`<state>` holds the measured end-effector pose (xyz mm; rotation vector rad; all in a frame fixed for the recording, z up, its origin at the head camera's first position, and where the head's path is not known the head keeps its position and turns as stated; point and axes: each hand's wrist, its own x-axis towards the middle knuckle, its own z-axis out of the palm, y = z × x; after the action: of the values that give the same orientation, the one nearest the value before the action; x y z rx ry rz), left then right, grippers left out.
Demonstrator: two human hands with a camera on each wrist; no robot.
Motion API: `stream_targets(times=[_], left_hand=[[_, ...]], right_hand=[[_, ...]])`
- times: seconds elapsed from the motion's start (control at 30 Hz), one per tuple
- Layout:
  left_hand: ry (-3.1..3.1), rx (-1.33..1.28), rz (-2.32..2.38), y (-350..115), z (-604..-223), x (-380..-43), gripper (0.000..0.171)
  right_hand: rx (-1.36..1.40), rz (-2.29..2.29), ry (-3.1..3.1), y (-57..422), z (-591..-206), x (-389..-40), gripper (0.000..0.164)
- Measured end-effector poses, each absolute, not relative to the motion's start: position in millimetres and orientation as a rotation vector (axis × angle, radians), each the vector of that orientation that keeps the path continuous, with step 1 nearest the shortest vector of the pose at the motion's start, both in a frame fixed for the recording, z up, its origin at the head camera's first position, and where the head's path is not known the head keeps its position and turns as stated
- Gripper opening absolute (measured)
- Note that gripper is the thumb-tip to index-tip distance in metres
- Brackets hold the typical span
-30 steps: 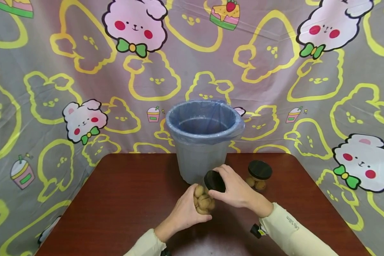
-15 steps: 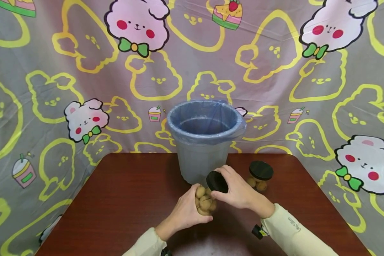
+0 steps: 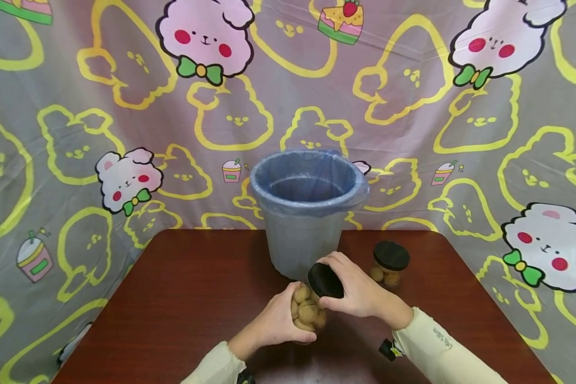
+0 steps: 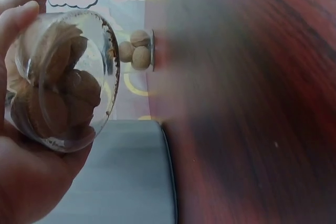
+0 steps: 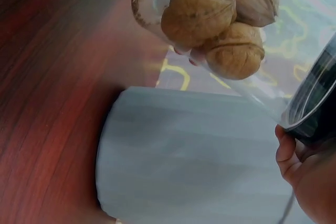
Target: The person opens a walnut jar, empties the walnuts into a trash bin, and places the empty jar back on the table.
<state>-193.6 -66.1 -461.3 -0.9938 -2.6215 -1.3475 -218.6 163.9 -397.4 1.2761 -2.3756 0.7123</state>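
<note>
My left hand (image 3: 278, 316) grips a clear jar (image 4: 107, 40) of walnuts (image 3: 308, 311) around its side, holding it tilted in front of the bin. The jar's base faces the left wrist camera, with brown crumbs along its edge. At the jar's upper end, my right hand (image 3: 355, 288) holds a black lid (image 3: 325, 280) by its rim, fingers over the far side and thumb near. In the right wrist view the lid (image 5: 320, 98) meets the jar's mouth; whether it is fully seated I cannot tell. Several walnuts (image 5: 199, 11) show through the clear wall.
Behind the hands stands a grey bin (image 3: 302, 240) lined with a blue bag (image 3: 312, 205). A second walnut jar (image 3: 391, 257) with a black lid stands on the table at the right. Beneath is a dark red wooden table (image 3: 192, 288); a patterned curtain (image 3: 278, 90) hangs behind it.
The lid, held apart from the jar and tipped before, now sits against its mouth. Both hands have shifted slightly downward. The bin and second jar stay put.
</note>
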Motion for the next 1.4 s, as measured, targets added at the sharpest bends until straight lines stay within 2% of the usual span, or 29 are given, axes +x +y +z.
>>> stream_targets(times=[0.47, 0.63, 0.8, 1.13, 1.4], left_hand=[[-2.583, -1.129, -1.46, -75, -464, -200, 0.091], [-2.583, -1.044, -1.433, -73, -463, -201, 0.092], [-2.584, -0.933, -1.421, -69, -461, -200, 0.094], [-2.588, -0.808, -1.302, -63, -458, -195, 0.092], [-2.591, -0.844, -1.368, -66, -454, -195, 0.095]], right_hand=[[1.369, 0.706, -2.397, 169, -394, -218, 0.085], [1.36, 0.68, -2.419, 169, -393, -217, 0.08], [1.209, 0.693, -2.531, 165, -394, -214, 0.074], [0.868, 0.754, -2.705, 155, -395, -208, 0.077], [0.968, 0.742, -2.611, 156, -392, -209, 0.075]])
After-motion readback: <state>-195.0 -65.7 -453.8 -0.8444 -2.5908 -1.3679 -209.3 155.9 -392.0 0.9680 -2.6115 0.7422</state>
